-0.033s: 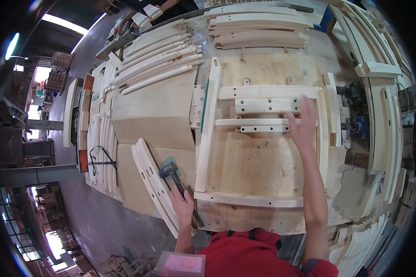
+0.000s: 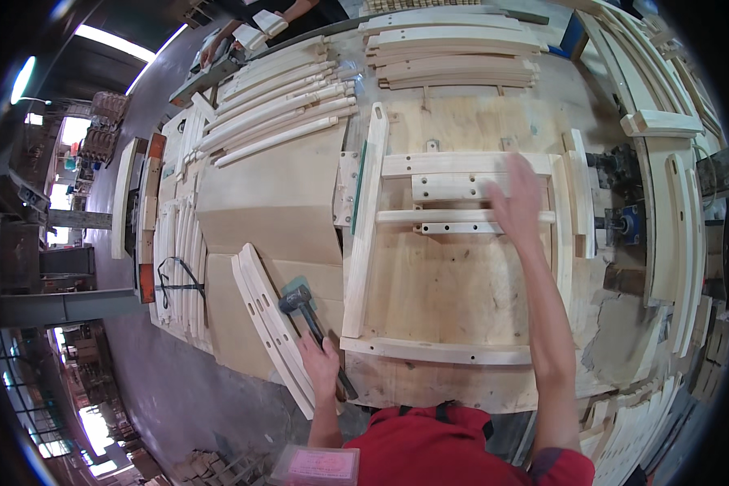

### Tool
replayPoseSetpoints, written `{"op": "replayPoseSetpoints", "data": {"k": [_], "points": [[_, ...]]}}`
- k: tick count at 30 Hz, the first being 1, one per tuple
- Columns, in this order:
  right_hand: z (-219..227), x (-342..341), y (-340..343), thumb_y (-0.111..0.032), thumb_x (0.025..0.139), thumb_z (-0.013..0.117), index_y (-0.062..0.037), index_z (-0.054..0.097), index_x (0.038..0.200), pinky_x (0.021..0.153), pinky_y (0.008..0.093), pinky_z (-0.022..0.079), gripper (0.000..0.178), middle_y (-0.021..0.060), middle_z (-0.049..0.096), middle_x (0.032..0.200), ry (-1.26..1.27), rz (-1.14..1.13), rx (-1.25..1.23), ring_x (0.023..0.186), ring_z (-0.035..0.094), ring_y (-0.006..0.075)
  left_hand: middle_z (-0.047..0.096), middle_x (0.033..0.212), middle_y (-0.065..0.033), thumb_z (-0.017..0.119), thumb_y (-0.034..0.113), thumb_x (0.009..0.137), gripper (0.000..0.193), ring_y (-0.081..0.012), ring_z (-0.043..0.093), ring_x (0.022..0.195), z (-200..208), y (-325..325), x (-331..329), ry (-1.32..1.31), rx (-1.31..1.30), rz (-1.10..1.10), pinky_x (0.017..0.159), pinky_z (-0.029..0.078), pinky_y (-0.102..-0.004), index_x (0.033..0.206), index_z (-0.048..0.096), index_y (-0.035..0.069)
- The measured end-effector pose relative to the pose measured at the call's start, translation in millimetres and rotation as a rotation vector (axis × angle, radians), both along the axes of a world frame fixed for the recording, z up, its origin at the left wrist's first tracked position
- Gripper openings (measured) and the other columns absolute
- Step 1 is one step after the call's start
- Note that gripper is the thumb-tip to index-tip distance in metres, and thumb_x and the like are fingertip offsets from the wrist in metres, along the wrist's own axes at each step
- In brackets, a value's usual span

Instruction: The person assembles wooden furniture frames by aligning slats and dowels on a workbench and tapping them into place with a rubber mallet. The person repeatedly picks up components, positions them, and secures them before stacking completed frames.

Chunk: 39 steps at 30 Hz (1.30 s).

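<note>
My right hand, slightly blurred, has its fingers spread and holds nothing. It is over the right part of a pale wooden frame, above a drilled block and a round crossbar. At the lower left, my left hand lies across the handle of a dark-headed mallet, its thumb over the handle. Its palm side is hidden. Beside that hand are two slotted wooden rails, slanting over the cardboard. A front rail closes the frame's near side.
Stacks of wooden slats and turned rods lie at the back. Clamp cylinders stand right of the frame. More boards line the right side. At the far left top, another person's hands hold pale pieces.
My right hand has shifted left and slightly away from me above the frame. My left hand, the mallet and the slotted rails have hardly moved.
</note>
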State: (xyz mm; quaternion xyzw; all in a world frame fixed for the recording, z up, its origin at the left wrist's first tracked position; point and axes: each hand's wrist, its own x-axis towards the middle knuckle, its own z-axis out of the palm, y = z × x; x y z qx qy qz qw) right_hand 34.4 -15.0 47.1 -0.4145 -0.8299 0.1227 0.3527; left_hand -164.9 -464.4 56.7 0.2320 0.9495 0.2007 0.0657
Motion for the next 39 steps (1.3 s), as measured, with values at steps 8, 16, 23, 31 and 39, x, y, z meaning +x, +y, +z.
{"op": "replayPoseSetpoints", "data": {"k": [8, 16, 23, 31, 39], "points": [[-2.0, -114.0, 35.3, -0.046, 0.089, 0.066, -0.0086, 0.075, 0.106, 0.105, 0.0468, 0.038, 0.042, 0.0138, 0.068, 0.113, -0.287, 0.077, -0.220, 0.111, 0.060, 0.0318, 0.066, 0.083, -0.0204, 0.070, 0.014, 0.090, 0.020, -0.0379, 0.064, 0.078, -19.1, 11.1, 1.4, -0.153, 0.251, 0.281, 0.074, 0.048, -0.0480, 0.093, 0.059, -0.003], [-11.8, -112.7, 31.8, -0.046, 0.087, 0.067, -0.0088, 0.075, 0.104, 0.106, 0.0456, 0.038, 0.042, 0.0127, 0.069, 0.111, -0.263, 0.056, -0.200, 0.112, 0.059, 0.0307, 0.044, 0.063, -0.0019, 0.054, 0.031, 0.106, 0.023, -0.0123, 0.045, 0.044, 134.6, 52.2, -17.3, -0.800, 1.060, 0.076, 0.035, 0.041, -0.0276, 0.115, 0.048, 0.010], [-2.2, -116.6, 13.4, -0.045, 0.090, 0.064, -0.0084, 0.074, 0.108, 0.108, 0.0457, 0.036, 0.042, 0.0133, 0.068, 0.114, -0.263, 0.085, -0.208, 0.116, 0.059, 0.0300, 0.049, 0.069, -0.0047, 0.054, 0.039, 0.105, 0.034, -0.0135, 0.044, 0.048, 179.9, 95.1, -23.3, -0.515, 1.090, -0.170, 0.044, 0.038, -0.0267, 0.108, 0.052, 0.005], [-19.6, -94.8, 35.6, -0.035, 0.093, 0.058, -0.0076, 0.073, 0.100, 0.102, 0.0470, 0.039, 0.032, 0.0118, 0.069, 0.103, -0.228, 0.046, -0.115, 0.105, 0.062, 0.0295, 0.054, 0.082, -0.0068, 0.042, 0.045, 0.107, 0.039, -0.0171, 0.052, 0.066, 302.3, 234.7, -37.0, 0.152, 1.412, -0.490, 0.057, 0.044, -0.0295, 0.101, 0.053, 0.008], [-28.7, -91.1, 45.9, -0.026, 0.096, 0.055, -0.0076, 0.070, 0.092, 0.098, 0.0481, 0.041, 0.025, 0.0114, 0.069, 0.099, -0.411, 0.001, -0.090, 0.102, 0.063, 0.0303, 0.055, 0.069, -0.0067, 0.047, 0.025, 0.104, 0.025, -0.0211, 0.057, 0.068, 146.6, 271.8, -77.1, 0.544, 0.428, -0.426, 0.059, 0.048, -0.0331, 0.093, 0.056, 0.004]]}}
